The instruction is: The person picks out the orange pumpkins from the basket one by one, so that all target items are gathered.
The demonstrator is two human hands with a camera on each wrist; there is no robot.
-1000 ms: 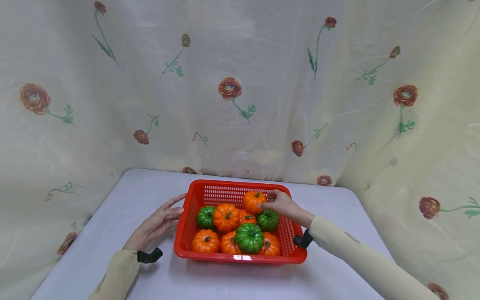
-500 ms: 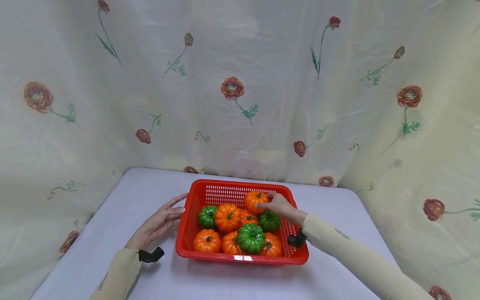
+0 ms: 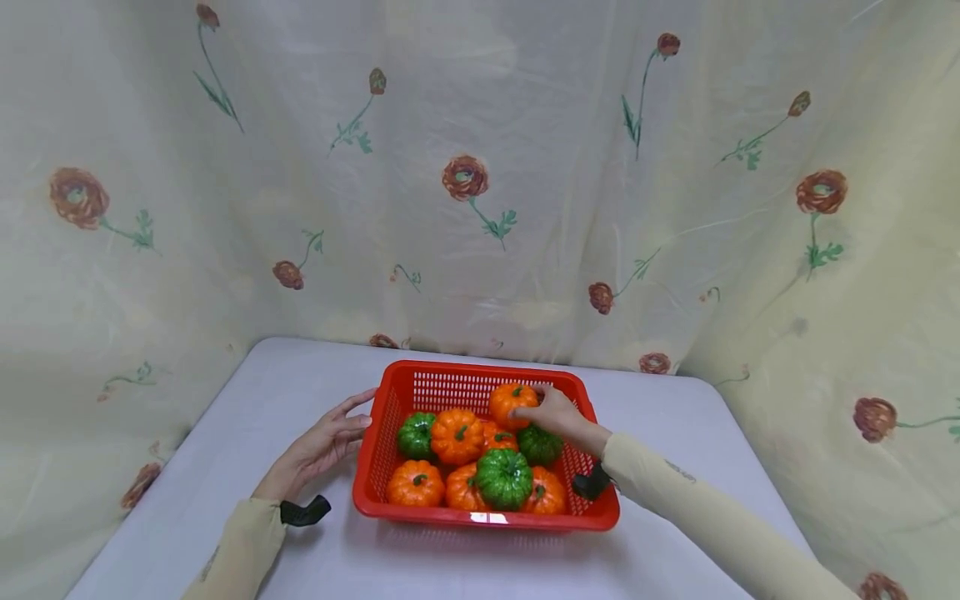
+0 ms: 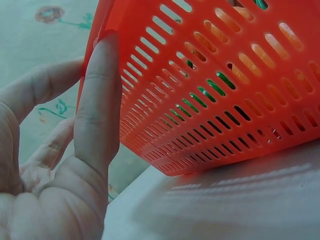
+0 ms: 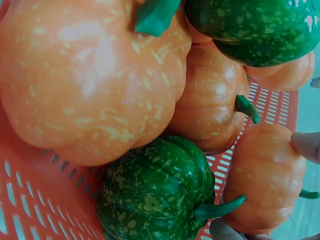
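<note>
A red slotted plastic basket [image 3: 480,518] stands on the table, with several small ribbed toy pumpkins in it, orange and dark green. At its back right, my right hand [image 3: 561,415] pinches an orange pumpkin [image 3: 512,406] from the right side. In the right wrist view, a fingertip shows on either side of that orange pumpkin [image 5: 265,175], close to a green pumpkin [image 5: 155,195]. My left hand [image 3: 318,450] is at the basket's left side. There, fairly straight fingers [image 4: 95,105] touch the wall by the rim in the left wrist view.
Other pumpkins crowd close by: an orange pumpkin [image 3: 457,437] and a green pumpkin [image 3: 504,479] among them. The white tabletop [image 3: 300,375] surrounds the basket. A flowered curtain [image 3: 525,250] hangs behind and at the sides.
My right hand has moved slightly left, and its fingers have come in around the orange pumpkin. The left hand stays by the basket's side. The view has shifted a little.
</note>
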